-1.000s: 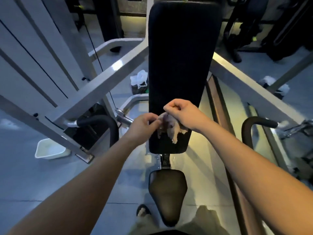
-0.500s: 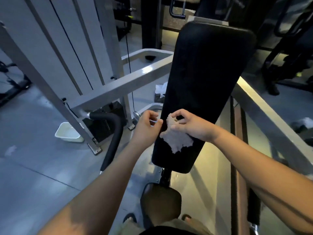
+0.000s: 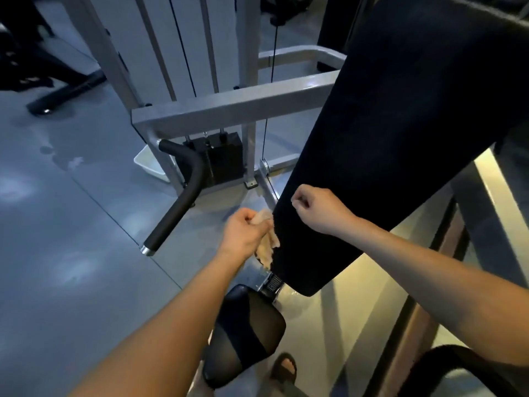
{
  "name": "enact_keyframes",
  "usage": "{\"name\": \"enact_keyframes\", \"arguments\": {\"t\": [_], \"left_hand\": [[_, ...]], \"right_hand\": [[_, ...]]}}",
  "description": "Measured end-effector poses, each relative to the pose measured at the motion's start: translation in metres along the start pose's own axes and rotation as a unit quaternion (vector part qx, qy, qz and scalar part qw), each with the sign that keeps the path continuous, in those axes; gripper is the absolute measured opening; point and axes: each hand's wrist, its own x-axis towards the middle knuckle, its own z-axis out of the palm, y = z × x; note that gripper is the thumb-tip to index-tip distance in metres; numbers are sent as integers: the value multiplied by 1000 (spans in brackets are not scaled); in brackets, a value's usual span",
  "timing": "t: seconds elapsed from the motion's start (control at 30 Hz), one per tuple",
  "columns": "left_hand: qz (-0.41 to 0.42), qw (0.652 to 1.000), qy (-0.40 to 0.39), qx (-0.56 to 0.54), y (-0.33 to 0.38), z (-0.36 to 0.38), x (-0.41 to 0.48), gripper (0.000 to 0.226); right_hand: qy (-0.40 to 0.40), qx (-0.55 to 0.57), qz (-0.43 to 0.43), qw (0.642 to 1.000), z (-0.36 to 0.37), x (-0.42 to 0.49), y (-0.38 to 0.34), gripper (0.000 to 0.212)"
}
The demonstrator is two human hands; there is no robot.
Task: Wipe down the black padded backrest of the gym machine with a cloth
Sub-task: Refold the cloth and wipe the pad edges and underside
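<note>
The black padded backrest [image 3: 400, 133] rises diagonally from lower centre to upper right. My left hand [image 3: 246, 230] grips a crumpled pale cloth [image 3: 266, 247] just off the pad's lower left edge; part of the cloth hangs down against that edge. In front of the lower pad my right hand [image 3: 317, 207] is curled into a fist with nothing in it. The small black seat [image 3: 243, 333] sits below the backrest.
A grey steel frame [image 3: 229, 110] with cables and a black weight stack [image 3: 223, 159] stands to the left. A black padded handle [image 3: 177, 202] juts toward me. A white tub [image 3: 148, 164] lies on the grey floor. My sandalled foot [image 3: 283, 368] is beside the seat.
My right hand has let go of the cloth and closed into a fist. The left hand now holds the cloth alone at the pad's left edge. The view has swung left and closer.
</note>
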Motion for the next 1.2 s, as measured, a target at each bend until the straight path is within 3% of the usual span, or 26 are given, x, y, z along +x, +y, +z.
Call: {"name": "enact_keyframes", "arguments": {"t": [0.1, 0.2, 0.33, 0.43, 0.53, 0.67, 0.77, 0.97, 1.13, 1.2], "left_hand": [[-39, 996, 49, -56, -10, -5, 34, 21], [-64, 988, 34, -134, -11, 1, 68, 16], [-41, 981, 13, -191, -3, 23, 113, 11], [42, 988, -20, -145, -4, 49, 148, 11], [139, 985, -94, -46, -14, 71, 162, 13], [152, 976, -142, -64, -42, 74, 162, 28], [167, 971, -167, -40, -44, 75, 175, 23], [258, 944, -161, -131, -20, 73, 191, 28], [165, 969, -181, -22, -78, 58, 182, 35], [167, 969, -175, -41, -71, 57, 178, 35]], "right_hand": [[-45, -212, -137, 966, 11, 25, 5, 8], [-12, -389, -266, 882, 10, 45, 19, 12], [6, -490, -309, 815, -1, 65, 42, 18], [10, -523, -346, 779, -4, 71, 61, 22], [9, -533, -368, 762, -1, 80, 73, 31], [2, -576, -343, 741, 1, 83, 78, 40], [4, -586, -343, 734, 2, 85, 77, 37], [17, -607, -358, 710, 4, 89, 80, 34], [37, -621, -353, 699, 4, 89, 78, 35], [36, -624, -356, 694, 4, 90, 78, 35]]}}
